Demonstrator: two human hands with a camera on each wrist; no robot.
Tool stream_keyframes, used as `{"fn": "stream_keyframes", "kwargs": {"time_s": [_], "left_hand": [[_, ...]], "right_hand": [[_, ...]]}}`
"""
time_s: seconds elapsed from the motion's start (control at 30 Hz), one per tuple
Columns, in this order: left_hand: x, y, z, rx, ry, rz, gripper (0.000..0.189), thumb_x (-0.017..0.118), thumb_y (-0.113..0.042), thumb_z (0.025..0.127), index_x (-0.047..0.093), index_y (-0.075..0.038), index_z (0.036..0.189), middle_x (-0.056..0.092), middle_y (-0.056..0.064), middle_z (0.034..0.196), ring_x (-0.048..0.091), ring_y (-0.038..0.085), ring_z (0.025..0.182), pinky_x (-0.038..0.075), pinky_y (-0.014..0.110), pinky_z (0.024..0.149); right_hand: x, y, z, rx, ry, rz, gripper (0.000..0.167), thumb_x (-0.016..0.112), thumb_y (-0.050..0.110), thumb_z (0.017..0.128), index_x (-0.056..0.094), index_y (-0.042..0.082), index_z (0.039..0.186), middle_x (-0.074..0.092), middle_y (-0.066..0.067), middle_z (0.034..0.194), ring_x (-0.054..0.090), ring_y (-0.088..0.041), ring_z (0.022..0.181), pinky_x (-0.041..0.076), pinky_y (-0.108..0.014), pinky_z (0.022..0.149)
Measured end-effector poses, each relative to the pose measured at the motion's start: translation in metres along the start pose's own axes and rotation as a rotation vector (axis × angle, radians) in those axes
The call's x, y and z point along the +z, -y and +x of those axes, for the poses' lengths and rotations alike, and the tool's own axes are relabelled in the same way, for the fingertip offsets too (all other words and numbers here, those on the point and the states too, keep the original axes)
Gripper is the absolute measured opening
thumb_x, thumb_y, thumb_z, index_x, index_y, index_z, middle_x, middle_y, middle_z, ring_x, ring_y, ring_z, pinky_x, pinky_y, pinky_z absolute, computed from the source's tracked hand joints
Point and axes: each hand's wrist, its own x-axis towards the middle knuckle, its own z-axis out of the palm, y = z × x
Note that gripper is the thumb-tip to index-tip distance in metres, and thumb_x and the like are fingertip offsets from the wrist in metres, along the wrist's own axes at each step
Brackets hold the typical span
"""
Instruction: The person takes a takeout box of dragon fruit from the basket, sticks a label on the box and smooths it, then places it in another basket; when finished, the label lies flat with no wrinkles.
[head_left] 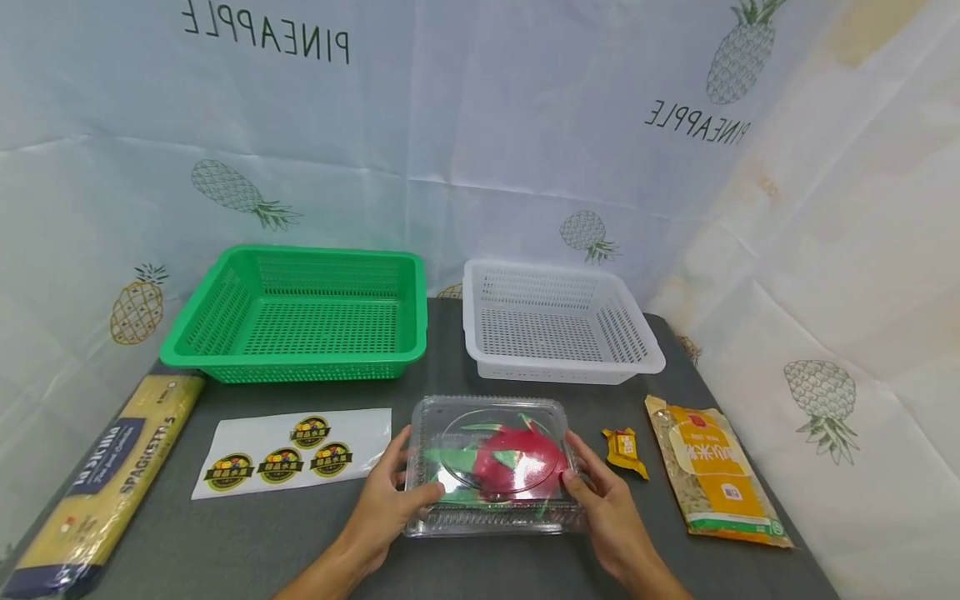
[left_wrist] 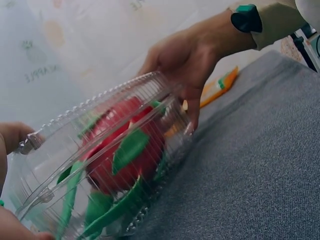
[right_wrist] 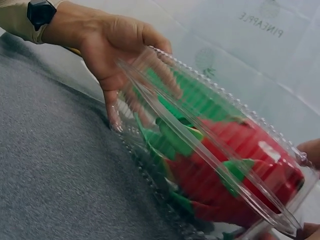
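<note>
A clear plastic clamshell box sits low over the middle of the table, its lid down. Inside lies a red dragon fruit with green leafy scales, seen through the ridged walls. My left hand grips the box's left end, thumb over the top edge and fingers along the side. At the opposite end my right hand holds it the same way. In the left wrist view the box appears tilted, with the right hand at its far end.
Behind stand a green basket and a white basket. A sticker sheet and a spaghetti pack lie to the left. On the right are a small yellow packet and an orange-labelled food bag.
</note>
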Motion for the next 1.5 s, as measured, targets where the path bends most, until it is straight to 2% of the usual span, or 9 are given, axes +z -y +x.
{"fn": "stream_keyframes", "kwargs": {"time_s": [0.1, 0.17, 0.4, 0.57, 0.87, 1.23, 1.5], "left_hand": [[-0.001, 0.001, 0.000, -0.004, -0.002, -0.003, 0.095, 0.074, -0.001, 0.079, 0.016, -0.007, 0.155, 0.027, 0.028, 0.145, 0.045, 0.032, 0.104, 0.052, 0.037, 0.062], [-0.002, 0.001, 0.000, -0.006, -0.005, -0.004, 0.096, 0.075, -0.001, 0.079, 0.016, -0.007, 0.155, 0.027, 0.028, 0.144, 0.046, 0.031, 0.102, 0.052, 0.037, 0.062], [-0.003, 0.002, 0.000, 0.004, -0.005, -0.014, 0.097, 0.075, -0.001, 0.078, 0.016, -0.005, 0.154, 0.030, 0.028, 0.143, 0.047, 0.031, 0.101, 0.053, 0.038, 0.064], [-0.003, 0.003, -0.001, 0.003, 0.003, -0.014, 0.096, 0.075, -0.001, 0.079, 0.016, -0.005, 0.154, 0.030, 0.028, 0.143, 0.048, 0.031, 0.102, 0.053, 0.039, 0.066], [-0.005, 0.004, -0.001, -0.014, 0.004, 0.002, 0.095, 0.074, -0.002, 0.080, 0.014, -0.005, 0.154, 0.030, 0.029, 0.142, 0.049, 0.030, 0.101, 0.053, 0.039, 0.066], [-0.004, 0.005, 0.000, -0.013, 0.001, -0.018, 0.094, 0.074, 0.000, 0.080, 0.017, -0.005, 0.154, 0.034, 0.027, 0.139, 0.051, 0.028, 0.098, 0.053, 0.038, 0.067], [-0.004, 0.006, 0.000, -0.015, 0.000, -0.007, 0.093, 0.073, -0.001, 0.080, 0.017, -0.006, 0.154, 0.033, 0.027, 0.139, 0.049, 0.030, 0.101, 0.052, 0.038, 0.066]], "right_hand": [[-0.002, 0.001, 0.001, 0.034, 0.008, -0.045, 0.063, 0.064, 0.020, 0.094, 0.037, 0.025, 0.151, 0.035, -0.017, 0.143, 0.034, -0.039, 0.125, 0.043, -0.050, 0.095], [-0.004, 0.002, 0.002, 0.043, 0.022, -0.075, 0.066, 0.066, 0.023, 0.093, 0.035, 0.027, 0.151, 0.034, -0.018, 0.144, 0.033, -0.040, 0.125, 0.043, -0.053, 0.094], [-0.013, 0.008, 0.012, 0.049, 0.056, -0.100, 0.068, 0.066, 0.021, 0.093, 0.034, 0.032, 0.151, 0.037, -0.018, 0.137, 0.040, -0.041, 0.120, 0.049, -0.051, 0.084], [-0.022, 0.015, 0.021, -0.016, 0.089, -0.152, 0.066, 0.064, 0.020, 0.094, 0.032, 0.030, 0.152, 0.037, -0.019, 0.139, 0.044, -0.042, 0.119, 0.051, -0.051, 0.079], [-0.043, 0.024, 0.050, -0.188, 0.263, -0.180, 0.065, 0.054, 0.010, 0.099, 0.023, 0.017, 0.155, 0.029, -0.027, 0.143, 0.037, -0.049, 0.124, 0.052, -0.054, 0.078], [-0.049, 0.026, 0.074, -0.198, 0.343, -0.203, 0.063, 0.053, 0.016, 0.100, 0.024, 0.020, 0.155, 0.028, -0.027, 0.145, 0.036, -0.050, 0.127, 0.051, -0.054, 0.080], [-0.050, 0.024, 0.091, -0.225, 0.434, -0.211, 0.064, 0.055, 0.020, 0.098, 0.025, 0.022, 0.155, 0.028, -0.025, 0.147, 0.036, -0.051, 0.126, 0.050, -0.055, 0.082]]}}
